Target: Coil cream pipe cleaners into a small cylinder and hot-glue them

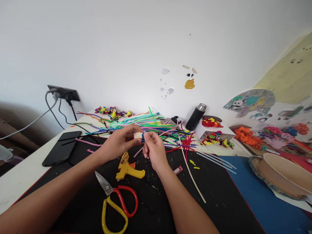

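Over the black mat, my left hand (120, 141) pinches a small cream coil (137, 135), which looks like tightly wound pipe cleaner, between thumb and fingers. A bit of blue (143, 134) shows at the coil's right end. My right hand (154, 149) is closed there, thumb and finger at that blue bit; its other fingers curl under. Below my hands lies a yellow glue gun (130, 170) with an orange trigger. Nearer to me rest scissors (119, 203) with one red and one yellow handle, blades apart.
Many coloured pipe cleaners (136, 121) are heaped behind my hands. A black phone (62, 148) lies left, beneath cables from a wall socket (63, 93). A black flask (196, 117) stands behind right. Glue sticks (216, 161) and a bowl (290, 172) are at the right.
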Motion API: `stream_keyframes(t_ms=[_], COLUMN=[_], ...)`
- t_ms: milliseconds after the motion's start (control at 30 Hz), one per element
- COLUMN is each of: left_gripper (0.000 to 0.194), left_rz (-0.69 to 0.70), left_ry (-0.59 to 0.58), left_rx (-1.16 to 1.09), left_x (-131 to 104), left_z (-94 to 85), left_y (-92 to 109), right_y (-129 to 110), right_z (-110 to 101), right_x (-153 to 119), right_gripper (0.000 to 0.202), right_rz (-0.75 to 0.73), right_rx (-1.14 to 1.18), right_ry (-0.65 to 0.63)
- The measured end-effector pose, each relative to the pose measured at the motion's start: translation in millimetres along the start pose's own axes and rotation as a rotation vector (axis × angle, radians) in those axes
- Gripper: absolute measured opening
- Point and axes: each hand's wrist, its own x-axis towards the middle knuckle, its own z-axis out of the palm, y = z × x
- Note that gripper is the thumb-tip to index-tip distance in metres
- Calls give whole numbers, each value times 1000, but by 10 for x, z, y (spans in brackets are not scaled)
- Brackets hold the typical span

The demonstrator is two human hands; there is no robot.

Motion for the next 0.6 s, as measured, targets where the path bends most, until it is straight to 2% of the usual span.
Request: stream_keyframes(t_ms=[267, 600], left_gripper=[33, 28], left_rz=[3, 24], left_ry=[-85, -102], left_rx=[3, 53], left_x=[-23, -26], left_z=[-68, -108], left_y=[143, 83], right_y=[-22, -23], right_z=[6, 10], right_x=[-6, -12], right_gripper=[43, 43], right_rz=[0, 0], right_rx=[-32, -63], right_ry=[-3, 11])
